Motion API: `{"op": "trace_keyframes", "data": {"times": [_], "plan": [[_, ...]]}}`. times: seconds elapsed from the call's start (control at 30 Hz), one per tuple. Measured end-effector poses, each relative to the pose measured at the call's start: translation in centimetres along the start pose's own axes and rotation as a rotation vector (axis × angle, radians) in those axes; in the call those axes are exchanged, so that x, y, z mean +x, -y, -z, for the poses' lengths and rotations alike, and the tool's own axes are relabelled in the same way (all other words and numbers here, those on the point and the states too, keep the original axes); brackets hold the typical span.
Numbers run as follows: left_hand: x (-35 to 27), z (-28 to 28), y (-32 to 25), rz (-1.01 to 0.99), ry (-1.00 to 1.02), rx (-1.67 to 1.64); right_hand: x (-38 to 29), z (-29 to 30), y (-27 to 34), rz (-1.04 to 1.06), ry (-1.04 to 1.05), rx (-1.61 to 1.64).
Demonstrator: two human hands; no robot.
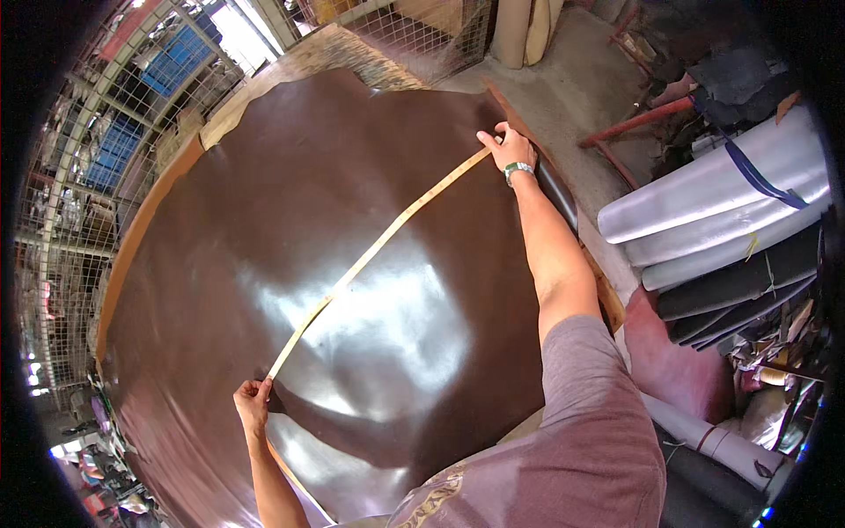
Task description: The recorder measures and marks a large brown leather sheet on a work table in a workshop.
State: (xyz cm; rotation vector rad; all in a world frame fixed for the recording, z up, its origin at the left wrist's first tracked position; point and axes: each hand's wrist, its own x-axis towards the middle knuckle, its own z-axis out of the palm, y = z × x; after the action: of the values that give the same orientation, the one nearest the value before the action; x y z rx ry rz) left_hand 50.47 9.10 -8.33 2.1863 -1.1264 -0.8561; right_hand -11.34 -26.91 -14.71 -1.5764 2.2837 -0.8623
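A large dark brown leather hide (317,178) is spread over a table, its surface glossy under the light. Across it runs a yellow measuring tape (409,211), slanting from lower left to upper right. The tape's lower end is pinched between the thumb and fingers of my left hand (252,401), near a fold in the leather. My right hand (511,150), with a watch (518,170) on the wrist, holds the tape's far part near the hide's upper right edge. Part of the tape at that hand is hidden by the fingers.
Wire mesh partitions (99,138) with stacked goods behind them curve along the left. Silver rolls (713,185) and dark rolls (739,290) lie on the right, beside a red metal bar (643,120). Concrete floor (561,99) shows past the table's right edge.
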Motion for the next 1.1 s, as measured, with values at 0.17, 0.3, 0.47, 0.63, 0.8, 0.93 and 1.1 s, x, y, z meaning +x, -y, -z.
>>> {"op": "trace_keyframes", "data": {"times": [0.17,0.3,0.47,0.63,0.8,0.93,1.1], "plan": [[0.2,0.5,1.3,0.034,0.039,-0.080,-2.0,2.7,-0.6,-0.031,0.106,0.243],[0.7,0.0,0.2,0.031,0.077,-0.077,-5.2,2.1,-3.5,0.443,-0.086,-0.089],[1.4,0.1,-0.7,0.055,0.055,0.048,-4.3,0.8,-1.0,0.415,-0.013,-0.360],[0.4,3.8,-0.6,-0.002,0.118,0.299,-9.4,6.6,11.8,0.168,0.378,-0.238],[2.4,6.0,0.9,-0.008,0.243,0.118,-2.3,-0.6,-6.5,0.395,0.247,-0.418],[1.0,12.4,6.2,0.030,0.201,0.003,4.9,-4.9,-12.2,0.608,0.000,-0.205],[2.6,19.8,12.8,0.074,0.147,0.005,5.7,0.5,-11.0,0.185,0.601,0.775]]}}
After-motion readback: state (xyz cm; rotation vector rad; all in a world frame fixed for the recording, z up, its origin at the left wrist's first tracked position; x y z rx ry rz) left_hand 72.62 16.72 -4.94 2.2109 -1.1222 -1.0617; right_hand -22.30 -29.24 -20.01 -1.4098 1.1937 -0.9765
